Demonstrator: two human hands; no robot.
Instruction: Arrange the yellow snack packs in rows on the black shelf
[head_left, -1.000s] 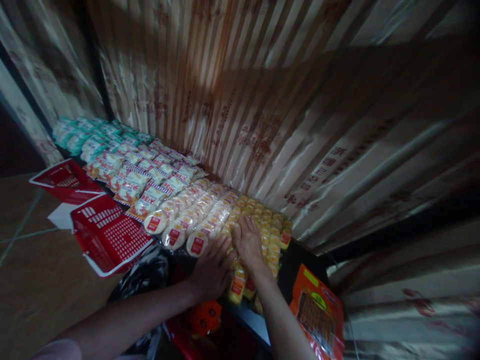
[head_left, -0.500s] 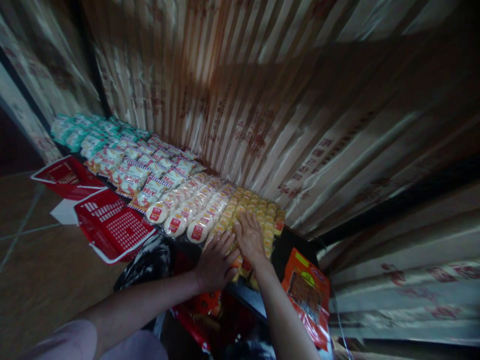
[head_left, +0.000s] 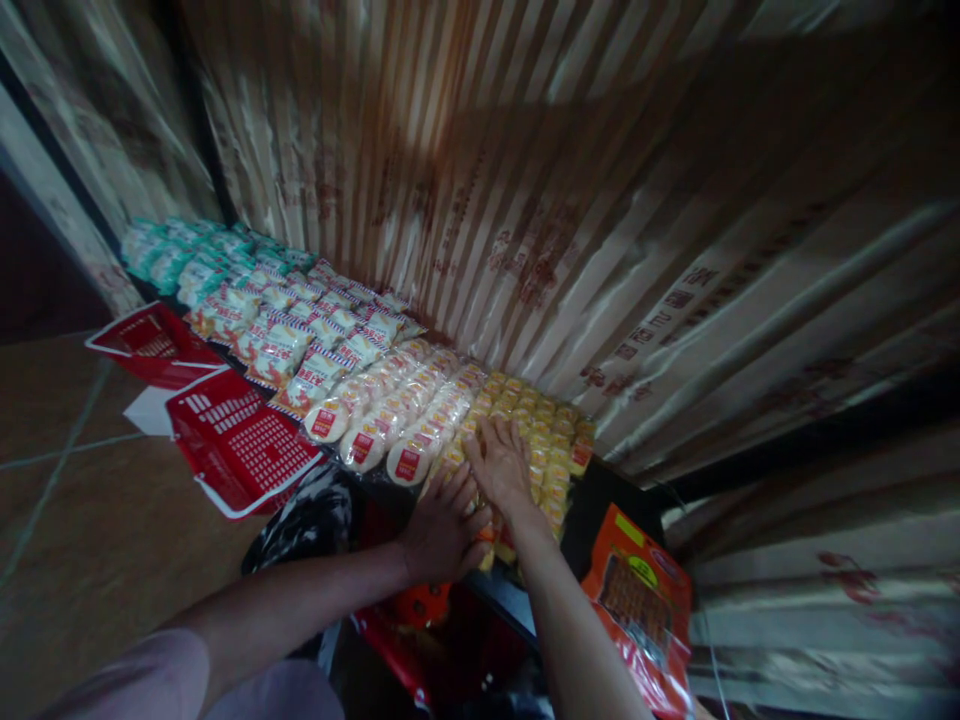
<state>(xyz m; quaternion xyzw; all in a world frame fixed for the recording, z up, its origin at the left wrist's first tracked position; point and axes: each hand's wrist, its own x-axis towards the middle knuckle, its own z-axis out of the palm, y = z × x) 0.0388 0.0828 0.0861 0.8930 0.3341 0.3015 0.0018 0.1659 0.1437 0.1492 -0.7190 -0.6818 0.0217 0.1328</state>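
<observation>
Rows of small yellow packets [head_left: 555,470] lie on a dark shelf. My left hand [head_left: 442,530] rests at their front left edge, fingers spread over the packets. Just right of it and a bit farther back, my right hand [head_left: 500,468] lies on top of the yellow packets with its fingers extended. Neither hand is wrapped round a packet. Clear-wrapped round white crackers [head_left: 409,450] stand in rows directly left of the yellow packets. An orange bag of brown sticks [head_left: 637,600] lies right of my right forearm.
White-and-red snack bags [head_left: 277,345] and teal packets [head_left: 180,260] fill the shelf's far left. Red baskets [head_left: 240,440] stand on the floor beside it. A pleated printed curtain [head_left: 540,230] hangs behind. Below my hands is an open red container [head_left: 390,655].
The view has shifted slightly, so the shelf and its goods appear a little farther right. Both hands remain on the yellow packets in nearly the same pose.
</observation>
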